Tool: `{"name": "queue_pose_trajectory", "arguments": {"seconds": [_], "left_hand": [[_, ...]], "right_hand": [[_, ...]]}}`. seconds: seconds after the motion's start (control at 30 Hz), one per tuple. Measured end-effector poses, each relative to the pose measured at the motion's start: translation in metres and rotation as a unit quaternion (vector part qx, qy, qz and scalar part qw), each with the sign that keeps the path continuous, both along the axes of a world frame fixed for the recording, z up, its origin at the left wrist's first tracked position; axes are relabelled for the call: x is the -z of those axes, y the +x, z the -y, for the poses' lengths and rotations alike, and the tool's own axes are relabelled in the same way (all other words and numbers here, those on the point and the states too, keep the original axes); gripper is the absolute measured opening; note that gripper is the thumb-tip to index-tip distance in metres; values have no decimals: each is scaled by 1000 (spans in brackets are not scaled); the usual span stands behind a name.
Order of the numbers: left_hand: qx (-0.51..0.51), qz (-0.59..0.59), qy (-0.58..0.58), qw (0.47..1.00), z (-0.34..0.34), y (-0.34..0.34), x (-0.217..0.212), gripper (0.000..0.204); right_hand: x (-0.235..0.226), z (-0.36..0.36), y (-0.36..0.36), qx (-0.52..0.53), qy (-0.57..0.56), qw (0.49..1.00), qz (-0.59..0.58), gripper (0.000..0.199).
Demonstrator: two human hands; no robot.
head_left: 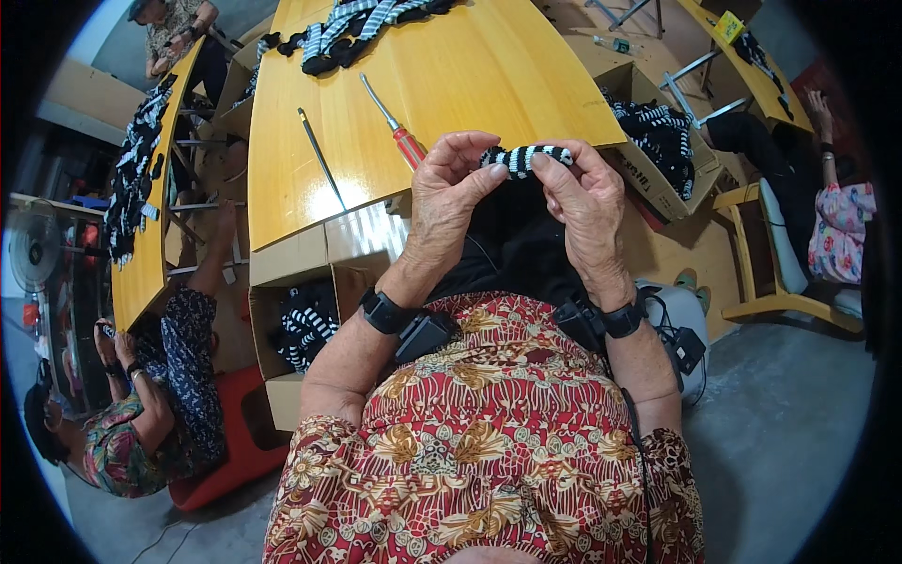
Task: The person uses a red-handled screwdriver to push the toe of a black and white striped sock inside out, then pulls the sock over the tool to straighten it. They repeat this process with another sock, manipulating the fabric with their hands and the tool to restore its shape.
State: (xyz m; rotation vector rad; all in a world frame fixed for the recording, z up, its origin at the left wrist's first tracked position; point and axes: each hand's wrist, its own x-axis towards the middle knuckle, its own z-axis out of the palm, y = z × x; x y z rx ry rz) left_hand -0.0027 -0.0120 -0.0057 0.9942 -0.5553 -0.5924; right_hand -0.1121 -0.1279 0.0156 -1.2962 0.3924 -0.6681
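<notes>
Head view: left hand [449, 191] and right hand [590, 204] both pinch black-and-white striped knit piece [518, 162] between thumbs and fingers, around near edge of table [498, 70], toward right corner. Best handled with light, even pinch, stripes straight, knit not overstretched. Red-handled screwdriver [408, 146] beside left hand; knuckles should clear it.

A small knitted tube of fabric [520, 161] carries black and white stripes. The flat wooden table [479, 80] is honey-yellow, the slender metal screwdriver [396, 128] silvery with a red handle, the plastic chair [216, 483] red, the printed cloth shirt [489, 442] red, gold and cream.
</notes>
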Motion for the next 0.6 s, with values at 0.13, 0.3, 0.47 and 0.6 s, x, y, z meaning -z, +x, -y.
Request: {"name": "queue_pose_trajectory", "arguments": {"seconds": [0.13, 0.3, 0.47, 0.6], "left_hand": [[8, 29, 17, 999, 1, -6, -6, 38], [33, 19, 4, 999, -8, 8, -8, 36], [110, 56, 29, 992, -14, 11, -16, 33], [109, 81, 58, 989, -19, 14, -19, 34]], "right_hand": [[-2, -3, 1, 44, -80, 996, 24, 15], [-12, 2, -7, -79, -31, 996, 15, 22], [5, 33, 2, -194, 26, 981, -18, 27], [-1, 30, 4, -264, -12, 963, -59, 18]]}}
